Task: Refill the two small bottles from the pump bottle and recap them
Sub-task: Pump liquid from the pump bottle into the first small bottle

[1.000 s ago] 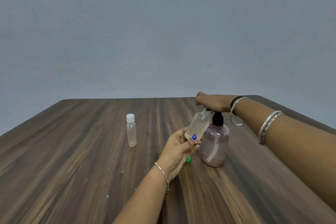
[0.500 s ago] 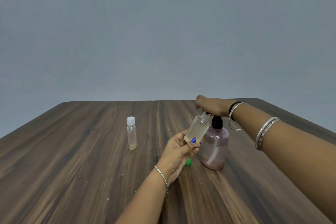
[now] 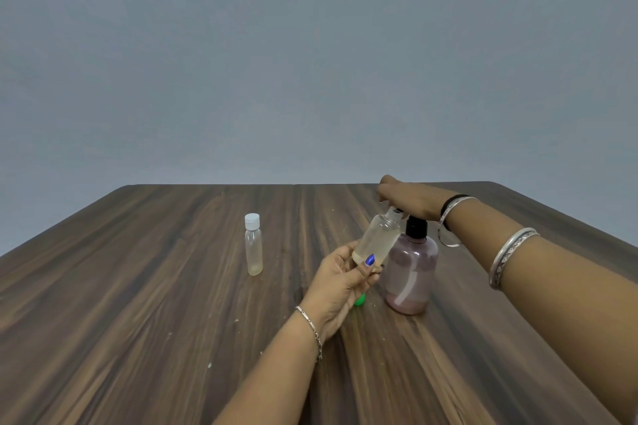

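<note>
- The wooden table (image 3: 138, 304), dark and streaked, fills the lower half of your view, with a plain grey wall (image 3: 310, 62) behind it.
- Your right hand (image 3: 411, 200) lies palm down on top of the pump bottle's head, fingers stretched out flat and pressing on it; nothing is curled round the pump.
- Your left hand (image 3: 340, 281) is raised off the table and grips the open small bottle by its lower end, thumb in front and fingers wrapped behind.
- The pump bottle (image 3: 411, 272) stands upright on the table right of centre, its body a translucent mauve with a black collar under your right hand.
- The open small bottle (image 3: 378, 238) is tilted, its uncapped neck up against the pump head just under your right hand; a little pale liquid sits at its bottom. The spout itself is hidden, so you cannot tell whether the neck touches it.
- The capped small bottle (image 3: 253, 245) stands upright well to the left, apart from both hands, white cap on.
- A green cap (image 3: 359, 300) lies on the table just beside the pump bottle's base, mostly hidden behind your left hand.
</note>
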### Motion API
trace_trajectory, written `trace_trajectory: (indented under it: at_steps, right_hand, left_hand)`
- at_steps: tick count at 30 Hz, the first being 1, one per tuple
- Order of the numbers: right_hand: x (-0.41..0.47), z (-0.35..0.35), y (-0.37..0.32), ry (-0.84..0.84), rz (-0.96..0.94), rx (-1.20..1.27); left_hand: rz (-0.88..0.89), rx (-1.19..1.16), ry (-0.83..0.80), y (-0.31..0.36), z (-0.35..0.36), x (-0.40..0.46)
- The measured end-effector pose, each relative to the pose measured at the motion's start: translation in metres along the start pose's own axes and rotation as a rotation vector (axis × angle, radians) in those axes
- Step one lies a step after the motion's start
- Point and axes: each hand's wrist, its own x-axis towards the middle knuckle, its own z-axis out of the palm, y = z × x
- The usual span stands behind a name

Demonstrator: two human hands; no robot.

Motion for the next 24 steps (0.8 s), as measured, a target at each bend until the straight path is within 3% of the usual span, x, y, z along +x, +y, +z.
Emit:
trace_trajectory:
  at_steps: [24]
  right_hand:
    - [0.006, -0.016, -0.002, -0.056, 0.007, -0.066]
  left_hand:
    - [0.017, -0.004, -0.011, -0.001, -0.001, 0.003]
